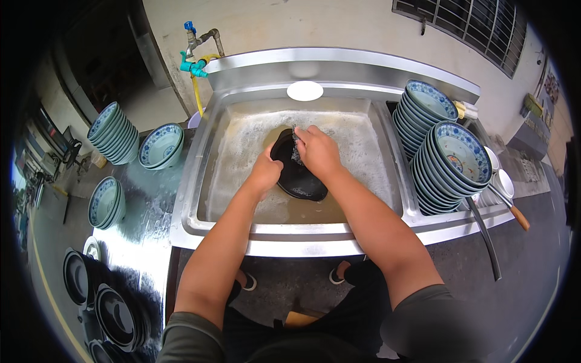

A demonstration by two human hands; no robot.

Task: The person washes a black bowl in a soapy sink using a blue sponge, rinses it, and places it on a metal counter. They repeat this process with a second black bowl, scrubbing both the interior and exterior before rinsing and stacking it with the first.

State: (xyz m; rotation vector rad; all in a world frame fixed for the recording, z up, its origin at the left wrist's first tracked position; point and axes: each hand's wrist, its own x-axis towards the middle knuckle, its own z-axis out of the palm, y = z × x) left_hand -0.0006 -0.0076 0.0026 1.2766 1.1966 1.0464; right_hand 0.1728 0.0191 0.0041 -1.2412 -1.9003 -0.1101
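Note:
A black bowl with small side lugs [297, 179] is tilted over the soapy water in a stainless steel sink [299, 229]. My left hand [264, 171] grips its left rim, the thumb on the near side. My right hand [317, 152] pinches a steel wool scourer [296, 154] against the bowl's upper right inside. Part of the scourer is hidden behind my fingers. Pale foam [358, 149] covers much of the water around the bowl, and brownish water shows near the sink's front wall.
On the right drainboard stand tall stacks of blue-patterned bowls [463, 152], with a wooden handle [519, 218] jutting out. At left, a metal table [136, 190] bears more patterned bowls [161, 145] and stacked black bowls [115, 315]. A tap [195, 43] with a teal valve is behind.

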